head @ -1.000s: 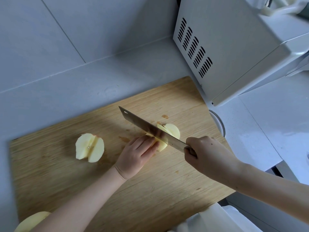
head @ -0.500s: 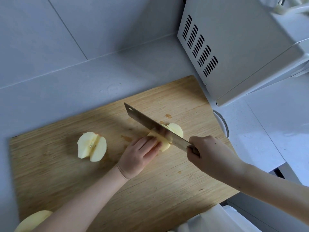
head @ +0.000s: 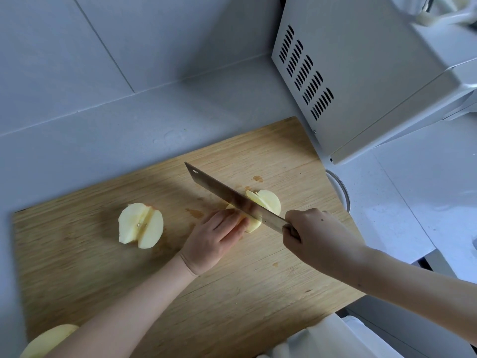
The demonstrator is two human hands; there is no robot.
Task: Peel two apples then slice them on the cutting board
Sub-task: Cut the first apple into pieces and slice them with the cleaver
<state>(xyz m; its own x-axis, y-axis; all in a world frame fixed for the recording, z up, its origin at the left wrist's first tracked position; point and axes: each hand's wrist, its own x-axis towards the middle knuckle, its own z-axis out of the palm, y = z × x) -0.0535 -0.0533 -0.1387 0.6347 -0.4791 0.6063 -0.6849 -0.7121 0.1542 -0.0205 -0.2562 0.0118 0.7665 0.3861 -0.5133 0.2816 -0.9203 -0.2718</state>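
Note:
A wooden cutting board (head: 232, 293) lies on the grey counter. On its right part a peeled apple half (head: 268, 202) lies partly sliced. My left hand (head: 214, 241) presses on the uncut part of it with fingers laid flat. My right hand (head: 317, 241) grips the handle of a cleaver (head: 232, 197), whose blade stands in the apple beside my left fingertips. Another peeled apple half (head: 140, 226), cut into pieces that lean together, sits on the board's left part. A whole peeled apple (head: 46, 341) lies at the bottom left corner, partly hidden by my forearm.
A white microwave (head: 374, 73) stands close behind the board's right end. A round glass rim (head: 340, 189) shows just past the board's right edge. White plastic (head: 322, 339) lies at the bottom right. The tiled wall runs along the back.
The blade has stayed in the apple half with only a slight shift along the cut. My left hand keeps pressing in the same place.

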